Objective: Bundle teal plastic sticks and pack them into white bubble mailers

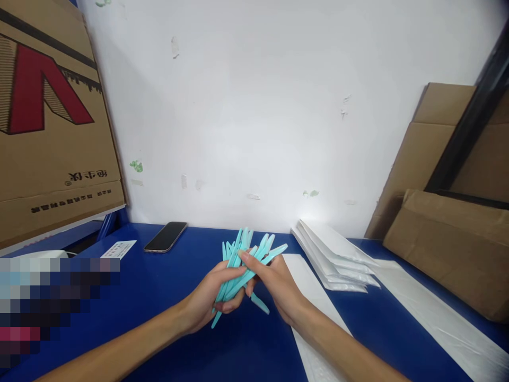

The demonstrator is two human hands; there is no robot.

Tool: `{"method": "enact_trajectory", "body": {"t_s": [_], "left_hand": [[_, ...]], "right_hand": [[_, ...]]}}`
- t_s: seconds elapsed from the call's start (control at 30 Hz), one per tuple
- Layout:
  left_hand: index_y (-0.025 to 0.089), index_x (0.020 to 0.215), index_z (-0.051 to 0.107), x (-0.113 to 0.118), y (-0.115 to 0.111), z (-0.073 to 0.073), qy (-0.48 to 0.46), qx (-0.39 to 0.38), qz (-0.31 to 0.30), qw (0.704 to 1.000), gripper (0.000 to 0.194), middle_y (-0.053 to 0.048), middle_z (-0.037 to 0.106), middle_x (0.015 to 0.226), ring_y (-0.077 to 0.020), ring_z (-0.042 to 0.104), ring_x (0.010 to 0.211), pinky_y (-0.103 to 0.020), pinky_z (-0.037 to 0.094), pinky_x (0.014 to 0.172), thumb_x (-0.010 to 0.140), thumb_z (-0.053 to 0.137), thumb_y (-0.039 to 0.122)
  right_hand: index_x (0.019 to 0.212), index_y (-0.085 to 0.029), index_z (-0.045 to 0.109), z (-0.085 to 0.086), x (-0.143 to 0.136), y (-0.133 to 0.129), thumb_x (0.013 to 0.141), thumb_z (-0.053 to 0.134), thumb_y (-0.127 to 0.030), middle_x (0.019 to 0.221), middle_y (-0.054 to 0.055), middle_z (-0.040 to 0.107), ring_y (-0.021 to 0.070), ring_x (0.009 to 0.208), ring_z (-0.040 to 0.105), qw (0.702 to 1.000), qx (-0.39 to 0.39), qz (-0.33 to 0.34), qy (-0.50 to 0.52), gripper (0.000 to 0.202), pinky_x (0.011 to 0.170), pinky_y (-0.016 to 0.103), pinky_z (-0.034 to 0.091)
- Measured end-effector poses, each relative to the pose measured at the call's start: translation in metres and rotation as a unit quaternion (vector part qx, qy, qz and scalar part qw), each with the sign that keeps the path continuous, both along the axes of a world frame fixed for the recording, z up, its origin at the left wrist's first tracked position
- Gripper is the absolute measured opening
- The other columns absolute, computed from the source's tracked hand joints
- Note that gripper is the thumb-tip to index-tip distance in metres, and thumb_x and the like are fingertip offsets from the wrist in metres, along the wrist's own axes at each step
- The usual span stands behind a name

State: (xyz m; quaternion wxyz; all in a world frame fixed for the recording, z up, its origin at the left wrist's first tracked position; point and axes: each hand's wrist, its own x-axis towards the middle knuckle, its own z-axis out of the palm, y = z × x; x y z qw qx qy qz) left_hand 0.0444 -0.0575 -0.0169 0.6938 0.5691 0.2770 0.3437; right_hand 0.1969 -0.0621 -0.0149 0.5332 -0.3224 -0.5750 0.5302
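Observation:
A loose bundle of several thin turquoise sticks is held above the blue table, pointing in differing directions. My left hand is closed round the bundle from the left, its thumb lying across the sticks. From the right, my right hand grips the upper sticks, its thumb beside the left thumb. One stick hangs out low between the hands, angled down to the right. Below my right forearm lies a flat white sheet or bag.
A phone lies at the back left, near a white printed card. Folded white bags are stacked right of the hands, with another white strip beyond. Cardboard boxes stand left and right. A white wall rises behind.

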Motion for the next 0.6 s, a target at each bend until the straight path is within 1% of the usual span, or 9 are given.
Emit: {"method": "enact_trajectory", "body": {"t_s": [0.1, 0.2, 0.3, 0.4, 0.47, 0.6], "left_hand": [[0.012, 0.081, 0.061, -0.0015, 0.0007, -0.0013, -0.001, -0.005, -0.007, 1.000, 0.038, 0.002, 0.048, 0.057, -0.0047, 0.028, 0.040, -0.024, 0.017, 0.043, 0.097, 0.044, 0.042], [0.012, 0.079, 0.062, -0.0015, 0.0005, -0.0007, 0.004, 0.007, -0.005, 1.000, 0.042, 0.004, 0.039, 0.047, -0.0060, 0.028, 0.039, -0.025, 0.016, 0.044, 0.098, 0.042, 0.043], [0.013, 0.081, 0.062, 0.0001, -0.0003, 0.0023, 0.022, 0.030, 0.004, 0.999, 0.041, 0.005, 0.040, 0.043, -0.0058, 0.025, 0.038, -0.024, 0.013, 0.042, 0.099, 0.044, 0.045], [0.012, 0.081, 0.063, 0.0014, -0.0004, 0.0041, 0.045, 0.050, 0.004, 0.998, 0.045, 0.004, 0.041, 0.041, -0.0053, 0.022, 0.036, -0.023, 0.012, 0.041, 0.099, 0.044, 0.048], [0.012, 0.081, 0.064, 0.0016, 0.0002, 0.0035, 0.054, 0.054, 0.003, 0.997, 0.047, 0.005, 0.040, 0.040, -0.0052, 0.023, 0.036, -0.023, 0.012, 0.041, 0.099, 0.044, 0.050], [0.012, 0.081, 0.065, 0.0017, 0.0015, 0.0005, 0.054, 0.058, 0.006, 0.997, 0.045, 0.004, 0.041, 0.041, -0.0045, 0.023, 0.036, -0.021, 0.013, 0.040, 0.098, 0.045, 0.049]], "right_hand": [[0.075, -0.014, 0.064, 0.0009, 0.0009, -0.0009, 0.088, 0.064, -0.049, 0.057, 0.000, 0.060, 0.0110, 0.047, 0.054, 1.000, -0.003, -0.002, -0.011, 0.038, 0.056, 0.025, 0.044], [0.074, -0.015, 0.062, 0.0021, 0.0014, -0.0018, 0.088, 0.064, -0.049, 0.052, -0.002, 0.056, 0.0105, 0.046, 0.051, 1.000, -0.001, -0.007, -0.010, 0.036, 0.057, 0.025, 0.043], [0.073, -0.017, 0.061, 0.0027, 0.0017, -0.0022, 0.088, 0.064, -0.050, 0.046, -0.005, 0.050, 0.0104, 0.046, 0.049, 1.000, -0.002, -0.007, -0.003, 0.036, 0.061, 0.026, 0.044], [0.071, -0.018, 0.060, 0.0026, 0.0020, -0.0020, 0.086, 0.065, -0.052, 0.045, -0.006, 0.049, 0.0108, 0.046, 0.049, 1.000, -0.009, -0.007, 0.003, 0.038, 0.063, 0.027, 0.045], [0.068, -0.018, 0.059, 0.0024, 0.0019, -0.0017, 0.086, 0.065, -0.053, 0.044, -0.006, 0.049, 0.0110, 0.046, 0.049, 1.000, -0.010, -0.011, 0.003, 0.040, 0.063, 0.027, 0.045], [0.061, -0.019, 0.055, 0.0017, 0.0012, -0.0012, 0.086, 0.065, -0.053, 0.043, -0.005, 0.048, 0.0111, 0.045, 0.048, 1.000, -0.011, -0.021, -0.005, 0.044, 0.059, 0.027, 0.044]]}}
